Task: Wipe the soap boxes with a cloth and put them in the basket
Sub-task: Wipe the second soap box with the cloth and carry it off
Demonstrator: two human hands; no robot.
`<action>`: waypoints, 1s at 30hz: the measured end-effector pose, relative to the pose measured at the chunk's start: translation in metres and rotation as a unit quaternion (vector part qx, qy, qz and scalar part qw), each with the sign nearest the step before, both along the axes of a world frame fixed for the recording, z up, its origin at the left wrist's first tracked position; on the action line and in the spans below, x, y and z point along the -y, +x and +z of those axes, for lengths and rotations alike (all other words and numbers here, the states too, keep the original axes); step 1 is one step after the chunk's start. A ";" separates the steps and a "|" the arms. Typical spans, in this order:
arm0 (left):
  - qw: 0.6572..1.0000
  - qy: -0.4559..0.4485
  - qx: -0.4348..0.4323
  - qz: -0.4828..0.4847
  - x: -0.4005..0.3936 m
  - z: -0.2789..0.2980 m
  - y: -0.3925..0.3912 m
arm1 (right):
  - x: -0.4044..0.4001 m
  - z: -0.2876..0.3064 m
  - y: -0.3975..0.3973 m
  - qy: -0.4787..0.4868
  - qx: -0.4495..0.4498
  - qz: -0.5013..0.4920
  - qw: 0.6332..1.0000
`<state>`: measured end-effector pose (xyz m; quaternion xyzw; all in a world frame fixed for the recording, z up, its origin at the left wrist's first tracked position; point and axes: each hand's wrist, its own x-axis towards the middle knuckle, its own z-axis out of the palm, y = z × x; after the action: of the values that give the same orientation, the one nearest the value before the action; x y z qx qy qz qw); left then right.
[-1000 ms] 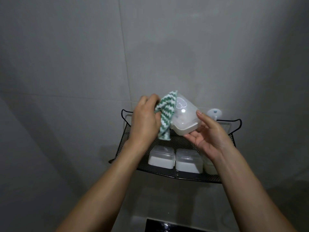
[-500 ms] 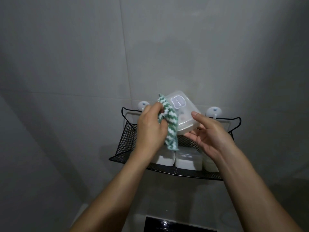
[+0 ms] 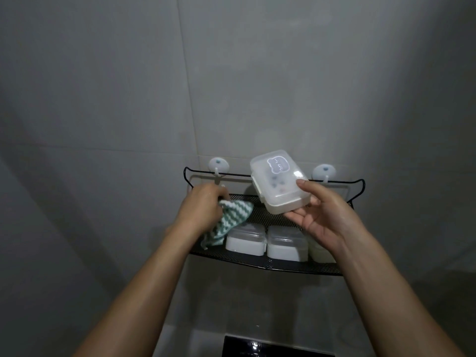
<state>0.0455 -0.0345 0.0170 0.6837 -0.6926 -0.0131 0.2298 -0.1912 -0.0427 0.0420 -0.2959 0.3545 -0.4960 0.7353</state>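
While three soap boxes (image 3: 286,243) are already placed in the basket (image 3: 358,186), a fourth soap box (image 3: 279,185) is gripped above it by the right hand (image 3: 324,215), and the cloth (image 3: 226,222) is clutched aside by the left hand (image 3: 203,204).

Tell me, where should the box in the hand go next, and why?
Probably down into the black basket. The cloth is off the soap box, which the right hand holds just above the boxes already in there.

Dim, grey light (corners darker), wide-angle bending at edges.
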 end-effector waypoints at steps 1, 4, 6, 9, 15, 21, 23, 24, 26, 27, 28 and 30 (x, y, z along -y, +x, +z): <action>0.999 0.033 0.015 -0.010 -0.001 -0.003 0.000 | 0.000 0.001 0.001 0.002 0.001 -0.001 1.000; 0.997 0.061 0.036 -0.032 -0.002 -0.010 0.003 | -0.001 0.001 0.003 -0.002 0.004 0.002 1.000; 0.999 0.007 0.011 -0.039 -0.005 -0.012 0.004 | 0.000 0.001 0.003 -0.013 -0.008 0.005 1.000; 0.990 -0.106 -0.010 -0.090 -0.007 -0.001 -0.001 | 0.001 0.003 0.006 -0.011 -0.037 0.026 0.999; 0.980 -0.133 -0.065 -0.131 -0.002 0.009 -0.008 | 0.007 0.006 0.010 -0.001 -0.137 0.098 0.986; 0.942 0.030 -0.287 -0.169 -0.003 0.017 -0.004 | 0.011 0.000 0.005 -0.116 -0.229 0.106 0.961; 0.924 0.069 -0.321 -0.194 -0.004 0.016 -0.007 | 0.010 -0.002 0.010 -0.148 -0.243 0.101 0.953; 0.918 0.086 -0.327 -0.206 -0.003 0.015 -0.008 | 0.010 -0.001 0.012 -0.151 -0.239 0.091 0.955; 0.915 0.112 -0.318 -0.221 -0.001 0.014 -0.005 | 0.011 -0.001 0.014 -0.145 -0.234 0.068 0.959; 0.916 0.121 -0.315 -0.219 0.000 0.014 0.000 | 0.011 -0.001 0.013 -0.140 -0.236 0.053 0.960; 0.918 0.127 -0.314 -0.206 0.002 0.014 0.006 | 0.012 -0.001 0.012 -0.134 -0.239 0.038 0.961; 0.941 0.137 -0.261 -0.163 0.009 0.012 0.022 | 0.013 -0.001 0.008 -0.123 -0.238 0.014 0.963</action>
<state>0.0671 -0.0432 0.0285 0.5588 -0.7017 -0.3235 0.3014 -0.1832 -0.0557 0.0407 -0.4983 0.4519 -0.4404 0.5945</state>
